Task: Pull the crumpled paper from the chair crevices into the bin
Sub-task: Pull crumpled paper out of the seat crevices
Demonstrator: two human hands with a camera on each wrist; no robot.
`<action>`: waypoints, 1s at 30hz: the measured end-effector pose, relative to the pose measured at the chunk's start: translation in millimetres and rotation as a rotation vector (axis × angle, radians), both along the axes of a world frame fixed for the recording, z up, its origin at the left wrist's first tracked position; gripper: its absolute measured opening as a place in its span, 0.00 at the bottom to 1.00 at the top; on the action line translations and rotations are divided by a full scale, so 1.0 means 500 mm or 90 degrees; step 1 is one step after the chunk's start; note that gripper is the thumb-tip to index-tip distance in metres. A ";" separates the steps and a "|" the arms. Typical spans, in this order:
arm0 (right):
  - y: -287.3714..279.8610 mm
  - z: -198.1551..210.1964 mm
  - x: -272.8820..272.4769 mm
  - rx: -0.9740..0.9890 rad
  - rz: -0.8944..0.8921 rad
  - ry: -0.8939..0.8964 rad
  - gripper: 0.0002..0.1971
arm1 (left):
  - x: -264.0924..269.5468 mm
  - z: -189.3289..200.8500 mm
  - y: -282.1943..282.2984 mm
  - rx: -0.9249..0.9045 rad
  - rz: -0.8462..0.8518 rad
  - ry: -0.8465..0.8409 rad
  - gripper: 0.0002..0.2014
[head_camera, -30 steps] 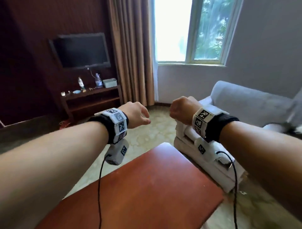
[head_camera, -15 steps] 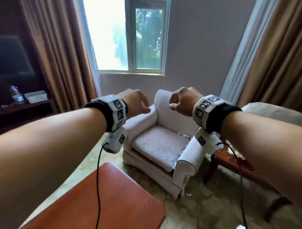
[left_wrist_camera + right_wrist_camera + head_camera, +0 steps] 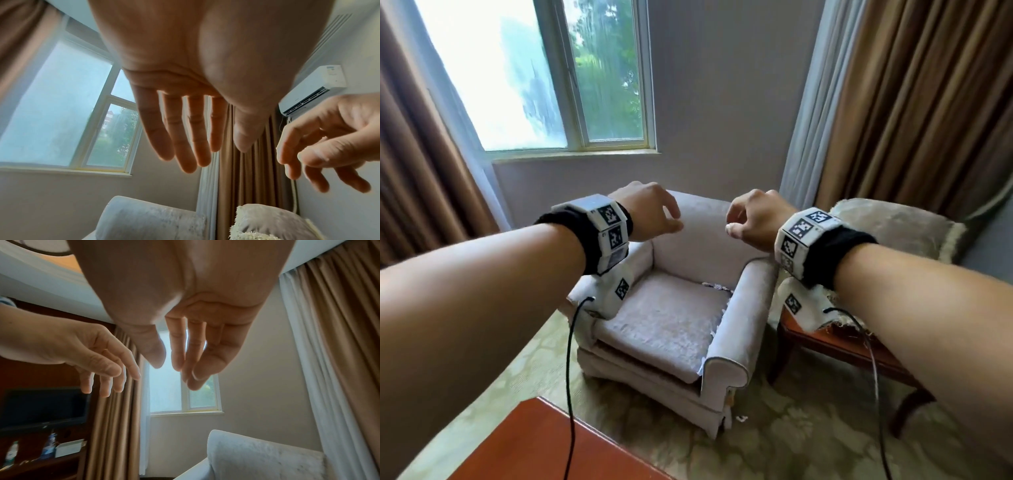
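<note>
A pale armchair (image 3: 671, 318) stands on the carpet below both hands. Crumpled white paper (image 3: 717, 286) pokes out of the crevice at the seat's back right. More paper scraps (image 3: 723, 313) line the gap along the chair's right arm. One scrap (image 3: 741, 418) lies on the floor by the front leg. My left hand (image 3: 664, 219) hovers above the chair's left arm, fingers straight (image 3: 185, 138) and empty. My right hand (image 3: 743, 226) hangs in the air over the right arm, fingers loosely bent (image 3: 185, 363), holding nothing. No bin is in view.
A red-brown table (image 3: 534, 445) fills the near left corner. A wooden side table (image 3: 842, 342) with a fringed cushion (image 3: 893, 233) stands right of the chair. Curtains (image 3: 911, 102) and a window (image 3: 602, 75) are behind. A TV (image 3: 41, 407) hangs at the left.
The head view has swung right from the TV wall to the armchair and moved closer. Both hands have loosened from curled fists to relaxed fingers.
</note>
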State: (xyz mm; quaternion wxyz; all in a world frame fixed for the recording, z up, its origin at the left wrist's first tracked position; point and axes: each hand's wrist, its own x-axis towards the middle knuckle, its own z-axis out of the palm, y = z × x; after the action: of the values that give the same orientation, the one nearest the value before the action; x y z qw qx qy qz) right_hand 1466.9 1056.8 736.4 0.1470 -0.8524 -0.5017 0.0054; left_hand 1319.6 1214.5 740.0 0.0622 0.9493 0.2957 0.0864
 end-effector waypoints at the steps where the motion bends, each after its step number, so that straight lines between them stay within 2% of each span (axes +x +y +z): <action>1: 0.003 0.000 0.019 -0.001 -0.006 -0.002 0.05 | 0.026 -0.003 0.009 -0.005 -0.011 0.002 0.05; 7: 0.045 0.007 0.155 0.005 -0.041 -0.020 0.05 | 0.189 -0.017 0.065 -0.015 -0.065 0.024 0.13; 12: 0.126 0.000 0.291 0.000 -0.027 -0.017 0.04 | 0.311 -0.012 0.150 -0.005 -0.064 0.003 0.07; 22: 0.349 -0.095 0.596 -0.021 0.069 0.043 0.04 | 0.595 -0.104 0.314 -0.022 0.019 0.019 0.06; 26: 0.434 -0.108 0.677 -0.063 0.105 0.061 0.05 | 0.643 -0.123 0.366 -0.021 0.070 0.057 0.08; 30: 0.501 -0.098 0.719 -0.039 0.141 0.078 0.05 | 0.654 -0.103 0.424 -0.017 0.121 0.077 0.06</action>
State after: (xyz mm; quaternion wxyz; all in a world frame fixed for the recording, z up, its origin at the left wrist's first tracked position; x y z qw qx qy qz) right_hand 1826.2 1307.5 687.3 0.1496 -0.7938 -0.5827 0.0894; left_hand 1646.8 1426.4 688.2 0.0485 0.9196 0.3886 0.0305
